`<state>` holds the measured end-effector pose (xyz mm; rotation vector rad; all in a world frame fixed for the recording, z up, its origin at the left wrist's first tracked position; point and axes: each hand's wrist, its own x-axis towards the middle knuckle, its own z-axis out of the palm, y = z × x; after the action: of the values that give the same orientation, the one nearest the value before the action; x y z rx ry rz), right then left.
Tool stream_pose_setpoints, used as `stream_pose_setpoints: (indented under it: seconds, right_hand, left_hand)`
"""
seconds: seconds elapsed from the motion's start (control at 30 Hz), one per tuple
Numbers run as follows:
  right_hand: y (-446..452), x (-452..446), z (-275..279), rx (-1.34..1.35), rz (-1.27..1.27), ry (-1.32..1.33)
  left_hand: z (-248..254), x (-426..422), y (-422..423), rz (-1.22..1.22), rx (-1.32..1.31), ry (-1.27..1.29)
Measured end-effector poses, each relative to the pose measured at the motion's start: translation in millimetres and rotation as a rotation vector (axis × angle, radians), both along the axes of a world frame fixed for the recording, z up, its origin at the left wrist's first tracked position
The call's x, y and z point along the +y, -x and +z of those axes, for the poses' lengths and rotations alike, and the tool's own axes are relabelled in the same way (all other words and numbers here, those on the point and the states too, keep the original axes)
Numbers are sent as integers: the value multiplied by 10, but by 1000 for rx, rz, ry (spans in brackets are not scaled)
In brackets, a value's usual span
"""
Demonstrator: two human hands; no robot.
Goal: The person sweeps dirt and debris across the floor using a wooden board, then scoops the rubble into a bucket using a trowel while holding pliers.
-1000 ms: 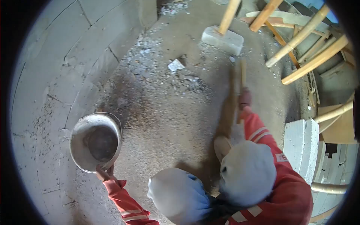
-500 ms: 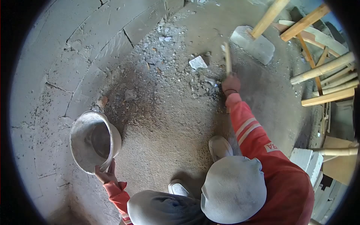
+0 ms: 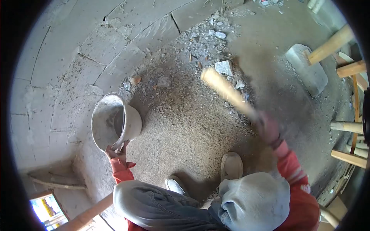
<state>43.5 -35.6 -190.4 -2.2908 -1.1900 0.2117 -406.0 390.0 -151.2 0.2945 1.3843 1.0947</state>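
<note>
My left hand (image 3: 117, 152) grips the near rim of a grey, mortar-stained bucket (image 3: 133, 122). The bucket is tilted, its mouth facing left and up toward me, with a dark inside and no load that I can make out. Blurred by motion, my right hand (image 3: 268, 129) is closed around one end of a long pale tan stick-like tool (image 3: 225, 90), wider at its far end. Its exact kind is unclear. The far end lies over loose grey rubble (image 3: 185, 82), close to a white broken chunk (image 3: 223, 68). Whether it touches the floor, I cannot tell.
A block wall (image 3: 77, 88) runs along the left. A brick fragment (image 3: 135, 79) and grey lumps (image 3: 163, 81) lie near its foot. At right, a wooden post (image 3: 331, 44) stands at a pale slab (image 3: 308, 71), with timber pieces (image 3: 348, 158) beyond. My shoes (image 3: 232, 166) are on the floor.
My right hand has drawn back toward me, and the tool has swung from pointing forward to pointing left across the rubble. My left hand keeps hold of the bucket. The view has turned left.
</note>
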Motion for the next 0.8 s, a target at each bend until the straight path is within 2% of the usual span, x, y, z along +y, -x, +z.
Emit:
stream_pose_setpoints:
  seconds: [0.03, 0.1, 0.23, 0.3, 0.33, 0.4, 0.47, 0.53, 0.67, 0.8]
  right_hand:
    - [147, -231, -24, -65, 166, 159]
    - [397, -409, -40, 88, 293, 143]
    - [189, -398, -421, 78, 266, 227]
    - [-54, -198, -567, -4, 104, 136]
    - [-199, -73, -576, -7, 113, 127]
    - [-484, 130, -589, 52, 93, 294]
    - [-742, 239, -778, -97, 45, 283]
    - [-954, 455, -639, -122, -50, 272]
    - [-1566, 985, -498, -282, -332, 411]
    - [-2105, 1283, -564, -308, -549, 448]
  left_hand:
    - [58, -67, -61, 113, -20, 49]
    - [98, -135, -77, 220, -17, 64]
    - [-19, -174, 144, 263, 38, 21]
    - [-9, -187, 224, 293, 50, 9]
    - [-3, -205, 266, 307, 55, -1]
    - [15, -281, 408, 330, 73, -16]
    - [-11, -319, 534, 352, 92, -28]
    - [-62, -330, 644, 366, 108, -38]
    - [-110, -307, 777, 381, 114, -55]
    - [-143, -308, 937, 418, 88, -80]
